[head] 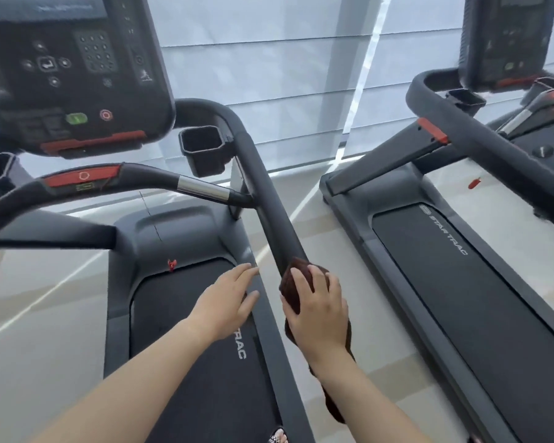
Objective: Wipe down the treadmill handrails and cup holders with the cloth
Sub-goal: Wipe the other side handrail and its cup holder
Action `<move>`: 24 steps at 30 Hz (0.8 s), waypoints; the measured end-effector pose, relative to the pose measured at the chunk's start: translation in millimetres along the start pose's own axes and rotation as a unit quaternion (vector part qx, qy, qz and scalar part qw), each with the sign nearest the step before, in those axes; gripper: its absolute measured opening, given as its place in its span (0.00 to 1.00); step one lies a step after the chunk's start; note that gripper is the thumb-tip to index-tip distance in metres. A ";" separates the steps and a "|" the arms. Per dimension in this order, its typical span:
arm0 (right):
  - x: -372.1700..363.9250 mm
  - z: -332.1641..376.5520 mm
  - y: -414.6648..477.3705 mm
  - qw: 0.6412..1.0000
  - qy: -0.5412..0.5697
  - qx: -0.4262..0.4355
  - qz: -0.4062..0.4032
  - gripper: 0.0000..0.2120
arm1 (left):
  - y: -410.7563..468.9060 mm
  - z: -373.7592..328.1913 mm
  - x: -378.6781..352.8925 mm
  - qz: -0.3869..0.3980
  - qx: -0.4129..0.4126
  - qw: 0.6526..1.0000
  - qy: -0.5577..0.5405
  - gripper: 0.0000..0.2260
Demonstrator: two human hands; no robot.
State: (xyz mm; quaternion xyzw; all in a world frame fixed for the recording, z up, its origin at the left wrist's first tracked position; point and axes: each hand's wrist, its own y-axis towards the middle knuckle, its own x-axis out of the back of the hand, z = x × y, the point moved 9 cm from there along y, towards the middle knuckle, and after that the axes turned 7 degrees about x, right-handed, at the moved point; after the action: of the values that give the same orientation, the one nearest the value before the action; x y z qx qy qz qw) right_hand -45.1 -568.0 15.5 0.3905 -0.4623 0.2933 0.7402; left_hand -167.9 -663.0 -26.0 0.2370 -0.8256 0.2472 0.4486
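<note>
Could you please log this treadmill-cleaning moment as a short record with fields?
right hand: presses cloth around the near end of the right handrail
left hand: open, empty, above the belt
cup holder: on the handrail's inner side, far from the cloth
console: upper left
second treadmill: to the right

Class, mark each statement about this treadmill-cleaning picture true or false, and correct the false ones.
1. The right hand presses a dark brown cloth onto the handrail. True.
2. The left hand holds the cloth. False: it is open and holds nothing.
3. The cup holder beside the handrail contains a bottle. False: nothing shows inside it.
4. A second treadmill stands to the right. True.
</note>
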 end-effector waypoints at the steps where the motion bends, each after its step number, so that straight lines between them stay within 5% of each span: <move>1: -1.1 3.6 7.4 1.000 0.017 0.009 0.000 0.21 | -9.0 13.5 7.8 -0.008 0.014 1.000 -0.002 0.22; 8: -8.3 50.7 27.1 0.970 0.239 0.042 -0.015 0.17 | -90.7 118.5 57.8 -0.060 0.117 0.991 -0.011 0.19; 17: -65.5 341.9 -34.4 0.886 0.387 0.219 0.129 0.16 | -270.7 272.7 139.2 -0.178 0.244 0.953 -0.004 0.18; 24: -84.2 533.9 -113.3 0.813 0.429 0.335 0.208 0.16 | -451.4 367.8 177.9 -0.295 0.372 0.880 0.018 0.15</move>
State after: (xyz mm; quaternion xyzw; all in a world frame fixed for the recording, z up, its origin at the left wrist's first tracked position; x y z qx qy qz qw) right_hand -231.8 -1086.8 46.7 0.3428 -0.0413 0.7147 0.6083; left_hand -206.9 -1267.0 40.0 0.6147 -0.5562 0.3966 0.3943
